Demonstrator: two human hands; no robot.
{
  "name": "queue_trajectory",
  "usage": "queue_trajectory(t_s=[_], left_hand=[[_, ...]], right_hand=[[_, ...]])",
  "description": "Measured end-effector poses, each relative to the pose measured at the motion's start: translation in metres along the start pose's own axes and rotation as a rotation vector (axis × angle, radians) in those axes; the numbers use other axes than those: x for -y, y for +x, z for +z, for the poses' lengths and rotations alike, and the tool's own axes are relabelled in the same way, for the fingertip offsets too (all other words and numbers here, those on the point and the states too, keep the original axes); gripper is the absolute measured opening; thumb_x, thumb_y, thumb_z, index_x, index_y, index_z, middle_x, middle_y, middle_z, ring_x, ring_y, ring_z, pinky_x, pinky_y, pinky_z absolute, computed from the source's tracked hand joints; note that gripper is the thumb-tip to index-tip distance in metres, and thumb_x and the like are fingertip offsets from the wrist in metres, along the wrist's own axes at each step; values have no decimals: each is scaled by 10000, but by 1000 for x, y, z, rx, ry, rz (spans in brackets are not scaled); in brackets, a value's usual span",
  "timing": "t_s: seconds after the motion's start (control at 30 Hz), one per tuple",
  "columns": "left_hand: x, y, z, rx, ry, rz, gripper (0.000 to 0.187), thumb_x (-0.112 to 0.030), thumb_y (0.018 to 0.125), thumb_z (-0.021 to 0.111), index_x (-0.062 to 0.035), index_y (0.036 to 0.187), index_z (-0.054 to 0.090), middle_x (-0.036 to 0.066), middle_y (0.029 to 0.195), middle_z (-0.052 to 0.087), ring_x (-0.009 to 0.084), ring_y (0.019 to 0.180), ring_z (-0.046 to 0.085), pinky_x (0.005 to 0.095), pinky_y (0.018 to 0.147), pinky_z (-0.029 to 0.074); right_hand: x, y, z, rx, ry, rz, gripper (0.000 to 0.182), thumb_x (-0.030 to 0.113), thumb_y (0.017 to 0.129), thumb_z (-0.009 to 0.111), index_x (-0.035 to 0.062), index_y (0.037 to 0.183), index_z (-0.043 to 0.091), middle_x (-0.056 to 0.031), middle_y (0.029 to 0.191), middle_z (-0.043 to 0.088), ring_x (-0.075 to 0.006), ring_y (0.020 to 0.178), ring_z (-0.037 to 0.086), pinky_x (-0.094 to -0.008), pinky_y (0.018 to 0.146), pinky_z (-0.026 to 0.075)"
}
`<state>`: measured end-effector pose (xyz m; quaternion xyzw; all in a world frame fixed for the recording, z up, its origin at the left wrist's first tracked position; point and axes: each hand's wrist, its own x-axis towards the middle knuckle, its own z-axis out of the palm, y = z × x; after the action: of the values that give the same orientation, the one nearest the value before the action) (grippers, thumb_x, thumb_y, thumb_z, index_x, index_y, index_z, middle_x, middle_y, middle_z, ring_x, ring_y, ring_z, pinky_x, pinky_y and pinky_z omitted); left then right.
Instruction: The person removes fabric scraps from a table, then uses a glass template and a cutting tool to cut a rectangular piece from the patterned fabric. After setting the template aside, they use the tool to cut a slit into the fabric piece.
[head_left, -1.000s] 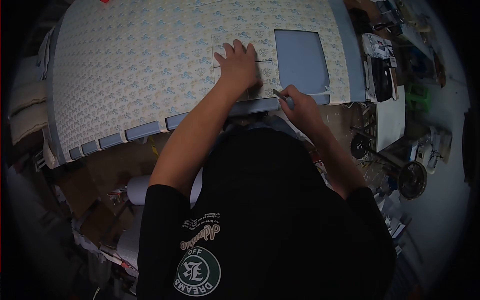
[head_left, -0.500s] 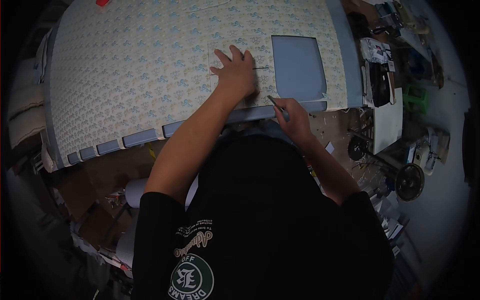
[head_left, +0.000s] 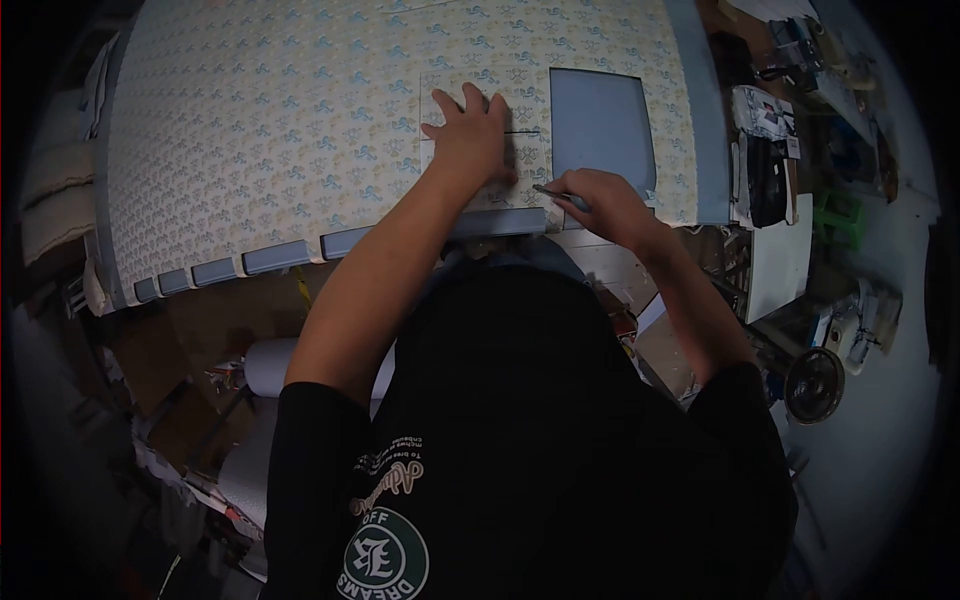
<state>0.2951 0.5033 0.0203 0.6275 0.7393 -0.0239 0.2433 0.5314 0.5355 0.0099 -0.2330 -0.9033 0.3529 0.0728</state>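
A cream sheet (head_left: 300, 130) printed with small blue and tan figures covers the worktable. My left hand (head_left: 468, 140) lies on it, palm down with fingers spread. Thin straight cut lines run beside that hand, and a short dark slit (head_left: 525, 132) shows just right of its fingers. My right hand (head_left: 605, 205) is closed around a slim knife (head_left: 565, 196); its tip points left, right at the sheet near the front edge. Beyond the right hand, a rectangular cut-out (head_left: 602, 130) in the sheet exposes the blue-grey tabletop.
Several notches (head_left: 275, 258) along the sheet's front edge show the blue-grey table edge. To the right are a black bag (head_left: 767, 180), a white board (head_left: 780, 258), a green stool (head_left: 838, 218) and a round fan-like object (head_left: 814, 386). A pale roll (head_left: 272, 368) lies below the table.
My right hand has turned and shifted slightly right and up, so the knife now lies flatter. My left hand stays spread in nearly the same place.
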Motion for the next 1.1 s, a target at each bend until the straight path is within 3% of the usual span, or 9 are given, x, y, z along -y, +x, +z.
queue_trajectory(t_s=[0.33, 0.47, 0.73, 1.1], left_hand=[[-1, 2, 4, -13, 17, -36, 1091, -396, 556, 985, -113, 1446, 420, 238, 1569, 317, 648, 1425, 209, 789, 943, 453], [-2, 4, 7, -16, 77, -56, 1143, -392, 553, 981, -166, 1487, 362, 180, 1511, 359, 613, 1408, 234, 763, 920, 508], [-2, 6, 9, -23, 75, -67, 1149, -381, 546, 985, -176, 1491, 365, 163, 1516, 352, 598, 1413, 235, 772, 923, 498], [-1, 5, 8, -44, 68, -51, 1157, -373, 534, 989, -181, 1493, 371, 159, 1512, 353, 588, 1406, 240, 777, 917, 495]], right_hand=[[1, 21, -23, 216, -82, -124, 146, 121, 907, 699, 76, 983, 583, -124, 843, 673, -351, 836, 671, -475, 705, 516], [2, 21, -25, 226, -78, -121, 151, 117, 907, 693, 67, 990, 577, -128, 850, 675, -355, 841, 672, -481, 710, 517], [3, 22, -26, 248, -65, -105, 131, 110, 909, 676, 53, 970, 574, -135, 858, 673, -357, 854, 671, -484, 713, 516], [-42, -1, 18, 24, 214, -151, 91, 130, 946, 679, 71, 994, 630, -84, 1073, 699, -307, 972, 650, -404, 844, 521]])
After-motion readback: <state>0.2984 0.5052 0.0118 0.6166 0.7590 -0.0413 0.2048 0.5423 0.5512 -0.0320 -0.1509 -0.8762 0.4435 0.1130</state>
